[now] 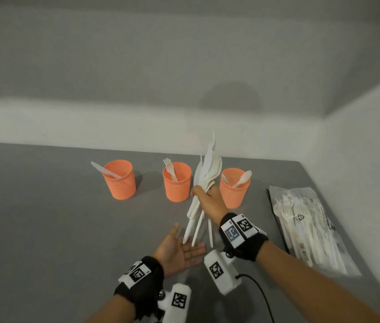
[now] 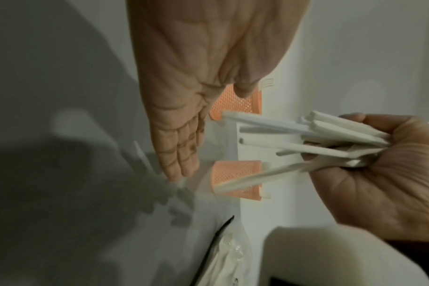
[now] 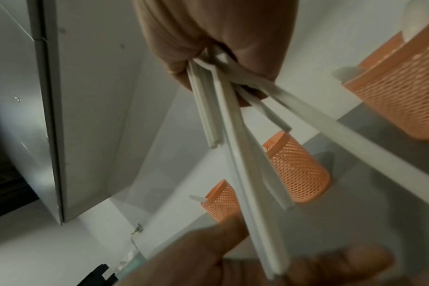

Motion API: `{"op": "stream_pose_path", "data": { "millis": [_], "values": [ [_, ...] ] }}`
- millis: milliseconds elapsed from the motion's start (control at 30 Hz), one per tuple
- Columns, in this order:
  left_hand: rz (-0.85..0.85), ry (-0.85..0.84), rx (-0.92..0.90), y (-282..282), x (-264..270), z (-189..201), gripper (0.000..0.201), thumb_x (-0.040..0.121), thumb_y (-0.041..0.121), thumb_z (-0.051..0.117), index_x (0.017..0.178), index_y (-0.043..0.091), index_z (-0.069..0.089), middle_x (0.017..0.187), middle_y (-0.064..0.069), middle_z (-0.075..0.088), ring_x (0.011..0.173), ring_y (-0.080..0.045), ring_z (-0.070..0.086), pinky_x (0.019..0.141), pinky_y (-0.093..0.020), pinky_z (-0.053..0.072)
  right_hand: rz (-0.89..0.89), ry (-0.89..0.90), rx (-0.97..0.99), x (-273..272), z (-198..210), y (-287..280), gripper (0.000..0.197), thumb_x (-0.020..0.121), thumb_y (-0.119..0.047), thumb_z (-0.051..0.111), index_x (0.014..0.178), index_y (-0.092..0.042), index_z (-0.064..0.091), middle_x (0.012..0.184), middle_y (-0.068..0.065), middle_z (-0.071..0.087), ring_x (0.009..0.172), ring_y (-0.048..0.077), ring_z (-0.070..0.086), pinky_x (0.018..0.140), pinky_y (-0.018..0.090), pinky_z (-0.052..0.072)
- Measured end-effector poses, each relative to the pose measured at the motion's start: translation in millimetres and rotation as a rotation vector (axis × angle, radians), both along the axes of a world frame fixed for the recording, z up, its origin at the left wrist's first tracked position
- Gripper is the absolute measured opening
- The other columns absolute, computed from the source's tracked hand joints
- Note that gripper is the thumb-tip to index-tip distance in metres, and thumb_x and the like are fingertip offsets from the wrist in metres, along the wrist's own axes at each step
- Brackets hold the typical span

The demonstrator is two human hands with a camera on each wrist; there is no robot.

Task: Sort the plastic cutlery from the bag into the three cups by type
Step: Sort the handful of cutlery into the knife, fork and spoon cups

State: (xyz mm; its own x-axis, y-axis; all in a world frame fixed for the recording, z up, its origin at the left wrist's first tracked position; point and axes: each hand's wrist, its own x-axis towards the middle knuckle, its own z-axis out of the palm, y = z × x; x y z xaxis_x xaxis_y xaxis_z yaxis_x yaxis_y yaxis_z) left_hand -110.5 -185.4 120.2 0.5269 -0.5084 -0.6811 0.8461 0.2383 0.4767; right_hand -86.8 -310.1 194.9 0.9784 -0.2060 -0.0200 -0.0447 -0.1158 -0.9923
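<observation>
Three cups in a row on the surface: left cup has a knife in it, middle cup a fork, right cup spoons. Cutlery bundle sits in the right hand, between middle and right cups. Left hand nearer, below the handles. Bag lies right of the cups.

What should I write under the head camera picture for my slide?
Right hand grips a cutlery bundle above three orange cups; left hand open below.
</observation>
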Motion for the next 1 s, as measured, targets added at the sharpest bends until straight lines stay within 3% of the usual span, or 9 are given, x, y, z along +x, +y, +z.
{"op": "stream_pose_path", "data": {
  "millis": [100, 267, 400, 533, 600, 700, 767, 867, 1000],
  "values": [
    [-0.007, 0.005, -0.004, -2, 6, 13, 0.068, 0.093, 0.061, 0.023, 0.094, 0.001, 0.055, 0.085, -0.019, 0.066, 0.086, -0.031, 0.063, 0.066, -0.038, 0.048, -0.048, -0.031, 0.058, 3, 3, 6, 0.024, 0.087, 0.004, 0.046, 0.069, -0.012, 0.043, 0.063, 0.001, 0.044, 0.056, 0.005, 0.046, 0.05, 0.007, 0.037],
    [-0.092, 0.004, 0.034, 2, 24, 23, 0.071, 0.092, 0.063, 0.02, 0.099, 0.002, 0.055, 0.094, -0.023, 0.066, 0.087, -0.031, 0.064, 0.078, -0.041, 0.047, -0.16, -0.079, 0.17, 17, 15, 18, 0.007, 0.07, -0.017, 0.05, 0.068, -0.011, 0.046, 0.057, -0.002, 0.049, 0.051, 0.006, 0.049, 0.054, 0.017, 0.041],
    [-0.049, -0.012, -0.117, 2, 38, 36, 0.075, 0.095, 0.054, 0.025, 0.079, -0.005, 0.067, 0.077, -0.026, 0.069, 0.066, -0.033, 0.07, 0.078, -0.044, 0.051, -0.217, -0.11, 0.171, 29, 27, 26, 0.013, 0.073, -0.013, 0.053, 0.08, -0.003, 0.055, 0.059, 0.005, 0.052, 0.046, 0.005, 0.051, 0.049, 0.017, 0.044],
    [0.057, 0.034, -0.189, 5, 50, 46, 0.058, 0.097, 0.046, 0.03, 0.105, -0.009, 0.05, 0.068, -0.027, 0.067, 0.056, -0.035, 0.068, 0.05, -0.041, 0.058, -0.296, -0.15, 0.193, 39, 32, 34, 0.017, 0.075, -0.002, 0.058, 0.087, 0.01, 0.059, 0.045, -0.004, 0.056, 0.041, 0.005, 0.053, 0.045, 0.015, 0.045],
    [0.082, 0.039, -0.208, 9, 57, 49, 0.048, 0.099, 0.036, 0.033, 0.109, -0.008, 0.049, 0.076, -0.026, 0.066, 0.058, -0.035, 0.069, 0.048, -0.039, 0.058, -0.313, -0.178, 0.193, 44, 35, 39, 0.024, 0.069, -0.002, 0.061, 0.089, 0.011, 0.058, 0.052, -0.002, 0.057, 0.045, 0.007, 0.054, 0.049, 0.018, 0.047],
    [0.172, 0.018, -0.221, 14, 70, 56, 0.028, 0.099, 0.012, 0.034, 0.102, -0.004, 0.056, 0.091, -0.019, 0.06, 0.073, -0.031, 0.066, 0.051, -0.036, 0.059, -0.285, -0.202, 0.229, 50, 38, 46, 0.025, 0.071, 0.002, 0.064, 0.094, -0.002, 0.055, 0.071, 0.001, 0.058, 0.062, 0.009, 0.057, 0.063, 0.019, 0.049],
    [0.234, -0.002, -0.257, 15, 80, 64, 0.029, 0.098, 0.005, 0.03, 0.095, -0.004, 0.057, 0.084, -0.018, 0.064, 0.071, -0.028, 0.065, 0.05, -0.035, 0.058, -0.264, -0.189, 0.245, 53, 37, 51, 0.027, 0.07, 0.003, 0.067, 0.093, -0.006, 0.057, 0.073, 0.0, 0.059, 0.066, 0.011, 0.059, 0.062, 0.017, 0.05],
    [0.249, -0.076, -0.293, 16, 89, 80, 0.032, 0.099, 0.01, 0.03, 0.095, -0.002, 0.059, 0.069, -0.016, 0.07, 0.058, -0.024, 0.07, 0.054, -0.034, 0.058, -0.238, -0.147, 0.251, 57, 34, 60, 0.018, 0.072, 0.003, 0.067, 0.079, -0.012, 0.059, 0.067, 0.001, 0.059, 0.055, 0.006, 0.058, 0.052, 0.012, 0.049],
    [0.207, -0.112, -0.311, 27, 97, 87, 0.044, 0.1, 0.032, 0.027, 0.107, 0.002, 0.059, 0.076, -0.016, 0.071, 0.075, -0.025, 0.067, 0.057, -0.035, 0.058, -0.215, -0.157, 0.259, 67, 30, 67, 0.025, 0.08, 0.006, 0.062, 0.079, -0.018, 0.059, 0.072, -0.001, 0.061, 0.065, 0.006, 0.06, 0.058, 0.01, 0.051]
  ]
}}
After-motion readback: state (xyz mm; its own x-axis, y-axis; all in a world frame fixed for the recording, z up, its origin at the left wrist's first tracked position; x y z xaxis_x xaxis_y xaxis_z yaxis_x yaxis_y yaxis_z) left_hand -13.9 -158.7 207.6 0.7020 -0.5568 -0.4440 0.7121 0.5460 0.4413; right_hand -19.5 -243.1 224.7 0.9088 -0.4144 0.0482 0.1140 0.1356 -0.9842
